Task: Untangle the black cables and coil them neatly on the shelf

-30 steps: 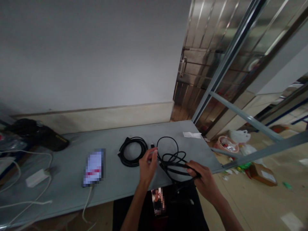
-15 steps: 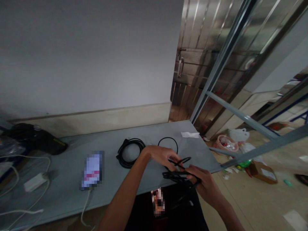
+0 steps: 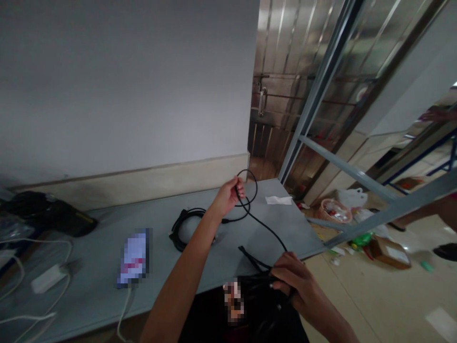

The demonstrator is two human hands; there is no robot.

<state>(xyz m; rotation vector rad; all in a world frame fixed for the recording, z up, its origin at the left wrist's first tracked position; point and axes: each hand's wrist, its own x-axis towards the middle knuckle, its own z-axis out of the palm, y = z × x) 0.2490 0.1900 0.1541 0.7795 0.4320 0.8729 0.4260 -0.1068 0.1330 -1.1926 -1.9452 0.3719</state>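
My left hand (image 3: 229,194) is raised over the far part of the grey tabletop (image 3: 210,271), its fingers closed around a black cable (image 3: 266,227). Beyond those fingers the cable loops and trails to a plug end near the coil. Low at the right, my right hand (image 3: 294,276) grips the bundled part of the same cable above my lap; dark clothing makes the lower strands hard to see. A stretch of cable runs between both hands. On the table behind my left forearm lies a second coiled black cable (image 3: 175,232), partly covered by the arm.
A phone (image 3: 134,257) with a white cord and a white adapter (image 3: 49,278) lie at left, near a black bag (image 3: 60,214). White paper (image 3: 278,200) rests at the right end. A metal frame (image 3: 352,169) rises there. Floor items include a basket (image 3: 334,211) and carton (image 3: 390,252).
My left hand has moved up and away from my right hand, drawing out a length of cable. My right hand has dropped slightly with the bundle. A person's leg now shows at far right.
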